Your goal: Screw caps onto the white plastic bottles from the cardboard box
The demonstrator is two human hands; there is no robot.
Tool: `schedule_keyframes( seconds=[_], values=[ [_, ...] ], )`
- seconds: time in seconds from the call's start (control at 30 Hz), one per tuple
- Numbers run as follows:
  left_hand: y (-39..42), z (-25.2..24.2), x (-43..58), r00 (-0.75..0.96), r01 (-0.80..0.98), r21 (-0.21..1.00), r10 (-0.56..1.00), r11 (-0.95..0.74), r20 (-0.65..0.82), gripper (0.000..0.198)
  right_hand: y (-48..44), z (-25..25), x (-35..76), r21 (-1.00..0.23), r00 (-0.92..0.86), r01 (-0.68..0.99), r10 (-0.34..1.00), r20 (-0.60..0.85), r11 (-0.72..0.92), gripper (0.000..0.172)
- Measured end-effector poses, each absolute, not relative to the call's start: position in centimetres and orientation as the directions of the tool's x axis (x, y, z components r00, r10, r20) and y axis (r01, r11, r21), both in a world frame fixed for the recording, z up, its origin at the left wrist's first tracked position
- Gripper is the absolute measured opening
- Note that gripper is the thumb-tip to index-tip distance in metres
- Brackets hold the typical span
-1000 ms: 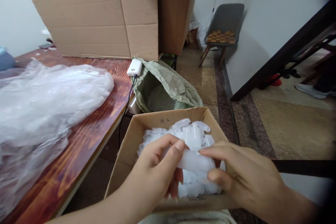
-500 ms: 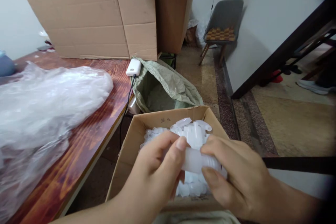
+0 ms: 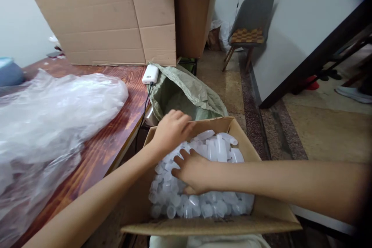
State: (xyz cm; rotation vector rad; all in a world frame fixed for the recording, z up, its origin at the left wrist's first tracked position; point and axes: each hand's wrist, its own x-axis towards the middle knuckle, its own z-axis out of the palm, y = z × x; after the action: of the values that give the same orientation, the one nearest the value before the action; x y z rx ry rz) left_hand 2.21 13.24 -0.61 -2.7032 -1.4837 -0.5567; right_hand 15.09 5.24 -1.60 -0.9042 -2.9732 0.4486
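Note:
An open cardboard box (image 3: 203,224) sits low in front of me, filled with several small translucent white plastic bottles (image 3: 221,147). My right hand (image 3: 192,170) lies palm down on the pile in the middle of the box, fingers spread to the left among the pieces. My left hand (image 3: 171,130) hovers over the box's far left corner, beside the green woven sack (image 3: 186,93). Its fingers are curled away from me, and what they hold, if anything, is hidden.
A wooden table (image 3: 128,97) on the left carries a large crumpled clear plastic bag (image 3: 52,116), a white power bank (image 3: 150,74) with a cable, and a big cardboard box (image 3: 101,19) at the back. A grey chair (image 3: 248,27) stands far off on the tiled floor.
Both hands held one white bottle together above the box; now they have parted. The left hand moved out to the far left corner and the right hand dropped onto the pile.

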Motion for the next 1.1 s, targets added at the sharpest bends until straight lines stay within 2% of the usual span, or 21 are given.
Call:
schedule_keyframes(
  seconds=[0.07,0.13,0.27,0.37,0.47,0.53,0.6,0.67,0.73,0.8,0.87,0.9,1.0,1.1],
  values=[
    [11.8,-1.3,3.4,0.617,0.743,0.170,0.761,-0.647,0.199,0.021,4.8,-2.1,15.1,-0.282,-0.834,0.546,0.543,-0.098,0.788,0.043],
    [11.0,-1.9,4.5,0.674,0.706,0.193,0.730,-0.682,0.114,0.018,4.4,-2.3,15.4,-0.309,-0.834,0.546,0.538,-0.118,0.779,0.034],
    [11.2,-2.5,6.8,0.661,0.732,0.212,0.751,-0.647,0.007,0.019,4.0,-1.4,16.6,-0.411,-0.844,0.524,0.519,-0.133,0.746,0.020],
    [11.5,-2.3,8.1,0.623,0.771,0.203,0.781,-0.604,-0.042,0.016,3.8,0.4,17.8,-0.519,-0.821,0.537,0.554,-0.140,0.665,0.020],
    [11.6,-1.8,8.5,0.594,0.796,0.217,0.798,-0.566,-0.098,0.019,4.1,2.2,19.2,-0.638,-0.782,0.538,0.610,-0.132,0.551,0.027],
    [11.7,-1.3,8.0,0.579,0.804,0.247,0.806,-0.541,-0.123,0.018,4.5,2.9,20.2,-0.807,-0.710,0.505,0.678,-0.188,0.305,0.030],
    [11.5,-0.5,6.8,0.561,0.808,0.292,0.821,-0.512,-0.111,0.014,4.9,3.1,21.0,-0.942,-0.606,0.301,0.734,-0.307,-0.145,0.029],
    [10.9,0.6,5.3,0.527,0.812,0.334,0.847,-0.479,-0.066,0.013,5.2,3.0,21.5,-0.857,-0.539,-0.033,0.731,-0.418,-0.514,0.024],
    [9.8,1.8,3.7,0.456,0.810,0.416,0.890,-0.413,-0.004,0.018,5.3,2.8,21.7,-0.738,-0.513,-0.228,0.723,-0.463,-0.635,0.018],
    [8.4,2.8,2.5,0.345,0.741,0.612,0.939,-0.278,0.009,0.024,5.5,2.7,21.8,-0.699,-0.492,-0.273,0.721,-0.488,-0.661,0.018],
    [7.0,3.6,1.8,0.244,0.553,0.827,0.969,-0.102,-0.044,0.025,5.5,2.7,21.8,-0.735,-0.447,-0.250,0.748,-0.491,-0.631,0.016],
    [6.2,3.9,1.7,0.211,0.440,0.898,0.975,-0.027,-0.074,0.023,5.5,2.7,21.8,-0.764,-0.421,-0.229,0.769,-0.481,-0.603,0.016],
    [4.4,4.2,1.7,0.156,0.207,0.976,0.983,0.063,-0.097,0.018,5.2,2.9,21.8,-0.842,-0.361,-0.158,0.824,-0.436,-0.515,0.018],
    [3.3,4.4,1.9,0.126,0.115,0.991,0.989,0.064,-0.078,0.016,4.9,3.0,21.9,-0.895,-0.372,-0.054,0.841,-0.393,-0.442,0.025]
  ],
)
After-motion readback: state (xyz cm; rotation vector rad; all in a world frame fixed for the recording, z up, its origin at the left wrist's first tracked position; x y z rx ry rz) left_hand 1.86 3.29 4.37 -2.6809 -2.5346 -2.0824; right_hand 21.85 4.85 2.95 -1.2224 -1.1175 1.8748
